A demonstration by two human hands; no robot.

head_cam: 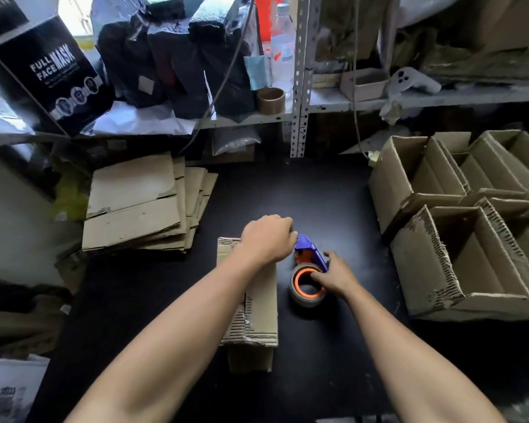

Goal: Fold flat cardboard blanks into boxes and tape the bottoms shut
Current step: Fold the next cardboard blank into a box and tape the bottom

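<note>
A small folded cardboard box stands bottom-up on the black table, with clear tape along its seam. My left hand rests curled on the box's far end, fingertips beside the blue head of a tape dispenser. What those fingers pinch is hidden. My right hand grips the dispenser, fingers curled over its tape roll with the orange core. The dispenser sits on the table just right of the box.
A stack of flat cardboard blanks lies at the left. Several open finished boxes crowd the right side. Behind is a metal shelf with a spare tape roll, bottles and dark bags.
</note>
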